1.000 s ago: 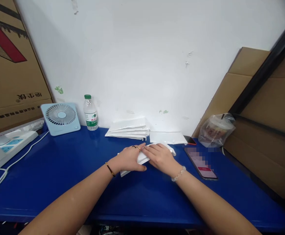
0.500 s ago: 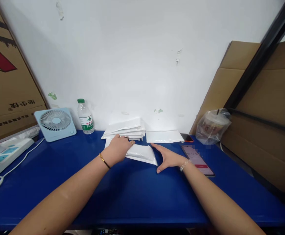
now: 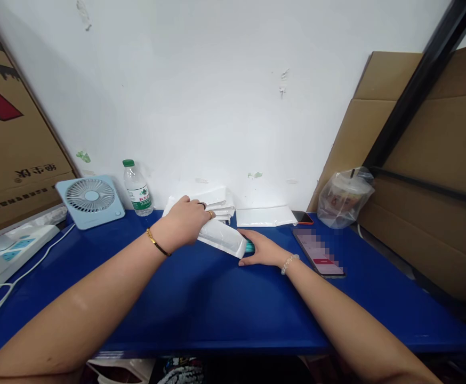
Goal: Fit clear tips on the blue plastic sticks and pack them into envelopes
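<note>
My left hand (image 3: 189,220) grips a white plastic packet (image 3: 223,238) by its left end and holds it tilted, with the right end lower. A teal, striped-looking thing (image 3: 249,245) shows at the packet's right end; its kind cannot be made out. My right hand (image 3: 263,248) curves round this teal thing, thumb below and fingers above, hiding most of it. Just behind my left hand lies a stack of white packets (image 3: 219,198), partly covered by the hand. Another flat white packet (image 3: 265,216) lies to the right of the stack.
On the left of the blue table (image 3: 217,309) stand a light blue fan (image 3: 93,200), a water bottle (image 3: 137,189) and a white power strip (image 3: 15,253) with cables. At right are a phone (image 3: 319,256), another phone (image 3: 304,217), a bagged drink cup (image 3: 347,197) and cardboard (image 3: 436,213).
The packet has risen off the table and tilted, its right end now lower. A teal thing has appeared there. My right hand has closed in from beside the packet onto that thing.
</note>
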A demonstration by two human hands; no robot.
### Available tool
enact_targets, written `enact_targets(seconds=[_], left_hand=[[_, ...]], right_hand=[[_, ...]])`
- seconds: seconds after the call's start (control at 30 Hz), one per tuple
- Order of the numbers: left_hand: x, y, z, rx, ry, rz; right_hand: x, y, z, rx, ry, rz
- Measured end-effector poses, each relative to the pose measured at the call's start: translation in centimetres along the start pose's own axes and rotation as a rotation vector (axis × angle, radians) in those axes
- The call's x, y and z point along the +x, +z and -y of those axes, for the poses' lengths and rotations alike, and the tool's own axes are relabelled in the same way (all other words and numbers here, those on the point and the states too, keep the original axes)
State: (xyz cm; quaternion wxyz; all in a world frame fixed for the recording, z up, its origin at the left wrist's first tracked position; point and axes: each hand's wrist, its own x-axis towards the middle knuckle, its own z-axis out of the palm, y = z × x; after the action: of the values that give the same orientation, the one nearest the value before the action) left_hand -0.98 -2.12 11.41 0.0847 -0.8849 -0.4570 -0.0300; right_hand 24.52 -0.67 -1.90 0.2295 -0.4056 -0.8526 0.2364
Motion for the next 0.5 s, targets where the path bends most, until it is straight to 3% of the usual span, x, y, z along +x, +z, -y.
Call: enact_targets(seconds=[0.27,0.5], left_hand=[[-1.2,-2.8,1.6,0.213,-0.015,0.04],[-2.1,-2.9,5.7,0.059,-0.03,-0.037]], right_hand=[[0.2,0.1,0.5,-0.176,-0.044,0.029],[0.4,0.5,-0.1,-0.241,-0.068,0.038]])
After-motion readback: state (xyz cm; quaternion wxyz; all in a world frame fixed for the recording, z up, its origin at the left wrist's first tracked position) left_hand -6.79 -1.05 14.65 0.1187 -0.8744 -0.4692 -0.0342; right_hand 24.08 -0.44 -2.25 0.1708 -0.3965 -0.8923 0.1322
